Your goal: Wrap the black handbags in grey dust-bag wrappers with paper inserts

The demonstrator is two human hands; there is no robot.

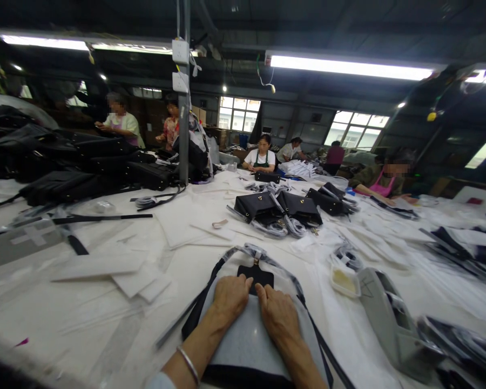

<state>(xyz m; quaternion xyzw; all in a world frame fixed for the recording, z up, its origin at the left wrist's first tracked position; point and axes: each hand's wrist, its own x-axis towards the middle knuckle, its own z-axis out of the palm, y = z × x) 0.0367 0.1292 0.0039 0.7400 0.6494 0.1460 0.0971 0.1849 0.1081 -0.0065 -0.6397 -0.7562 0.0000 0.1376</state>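
A black handbag [222, 373] lies in front of me, its face covered by a pale grey sheet [243, 337]. At its top is a black tab [254, 273] with a small metal clasp, and a partly wrapped strap [297, 286] arches around it. My left hand [230, 297] is closed at the tab's left lower edge, thumb pressed on it. Mirroring it on the right side, my right hand [279, 313] is also closed, thumb against the tab. The undersides of both hands' fingers are hidden.
A grey tape dispenser [392, 324] and a small plastic tub [344, 282] stand to the right. More black bags [259, 205] lie ahead, and a pile of bags [65, 156] at left. White sheets [133, 273] are scattered leftward. Several people sit farther off; a metal post [183, 135] rises mid-table.
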